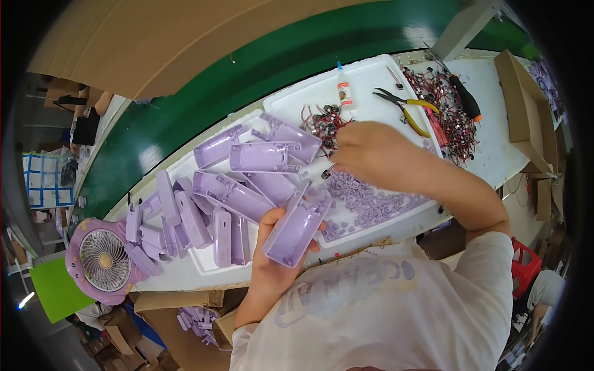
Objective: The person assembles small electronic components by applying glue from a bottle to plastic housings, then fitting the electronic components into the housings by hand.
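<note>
Now, front and centre, the purple shell (296, 234) sits in the left hand (270, 275), up off the bench (495, 86) at its near edge and just in front of the shirt (371, 303). Its hollow side faces up, and its long axis runs on a slant, one end pointing away and to the right, the other back toward the person's left. The left hand is wrapped round it, thumb along the left side, fingertips showing at the right. Across to the right hand (365, 148): fingers curled down at the wires (318, 127), a small black part (327, 173) right by the fingertips, and whether it's pinched you cannot tell. Purple bits (365, 204) spread below on the white tray (371, 77), pliers (405, 103) beyond, and more shells (250, 156) heap up left.
</note>
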### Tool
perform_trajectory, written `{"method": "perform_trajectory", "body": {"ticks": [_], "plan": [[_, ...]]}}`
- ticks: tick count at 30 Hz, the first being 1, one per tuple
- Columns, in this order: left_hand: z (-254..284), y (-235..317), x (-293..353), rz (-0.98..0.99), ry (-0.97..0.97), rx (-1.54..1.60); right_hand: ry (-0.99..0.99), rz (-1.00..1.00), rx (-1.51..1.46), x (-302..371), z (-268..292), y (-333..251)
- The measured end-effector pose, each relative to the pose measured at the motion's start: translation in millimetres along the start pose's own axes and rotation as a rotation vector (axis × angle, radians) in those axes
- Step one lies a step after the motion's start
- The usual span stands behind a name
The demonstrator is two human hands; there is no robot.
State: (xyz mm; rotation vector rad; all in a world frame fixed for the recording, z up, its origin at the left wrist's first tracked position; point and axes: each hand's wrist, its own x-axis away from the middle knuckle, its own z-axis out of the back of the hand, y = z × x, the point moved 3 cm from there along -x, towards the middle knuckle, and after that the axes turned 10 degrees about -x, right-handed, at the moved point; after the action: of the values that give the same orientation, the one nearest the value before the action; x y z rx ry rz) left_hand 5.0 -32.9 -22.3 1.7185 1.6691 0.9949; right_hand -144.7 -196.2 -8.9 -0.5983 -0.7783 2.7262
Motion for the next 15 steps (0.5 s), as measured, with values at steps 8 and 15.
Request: {"method": "perform_trajectory", "body": {"ticks": [8,15], "plan": [[5,-4,3,0.013,-0.021,0.031,-0.027,-0.028,0.033,-10,-27,-9],[2,1,0,0.081,0.001,0.088,0.067,-0.293,-0.313,-10,5,-22]]}}
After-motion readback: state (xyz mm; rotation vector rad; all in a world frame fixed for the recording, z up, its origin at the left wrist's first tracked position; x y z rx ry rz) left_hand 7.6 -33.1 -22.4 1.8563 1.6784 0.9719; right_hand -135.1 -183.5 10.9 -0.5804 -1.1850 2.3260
